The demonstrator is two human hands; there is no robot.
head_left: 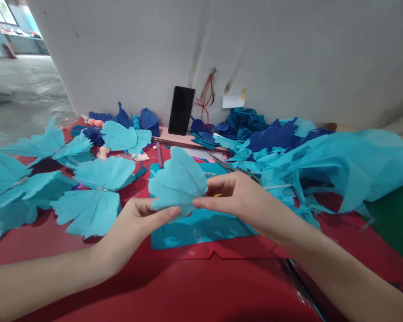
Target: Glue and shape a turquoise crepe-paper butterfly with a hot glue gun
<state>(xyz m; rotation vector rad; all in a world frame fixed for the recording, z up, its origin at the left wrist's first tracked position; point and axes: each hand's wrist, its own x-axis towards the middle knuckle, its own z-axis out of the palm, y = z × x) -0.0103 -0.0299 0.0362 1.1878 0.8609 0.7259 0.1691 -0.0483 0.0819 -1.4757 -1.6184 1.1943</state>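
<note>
A light-blue paper petal (179,179) with a wavy edge is held upright between my two hands, over a blue sheet (201,235) on the red table. My left hand (139,223) pinches its lower left edge, thumb in front and fingers behind. At the lower right edge, my right hand (233,194) grips it between thumb and fingers. Left of my hands lie finished-looking paper butterflies, the nearest being a light-blue butterfly (97,197). Scissors (221,162) lie partly hidden behind my right hand.
A black phone (182,111) leans against the white wall. Dark-blue paper pieces (272,136) and light-blue paper scraps (349,161) pile up on the right. A purple pen (159,155) lies behind the petal. The red table (174,290) extends toward me.
</note>
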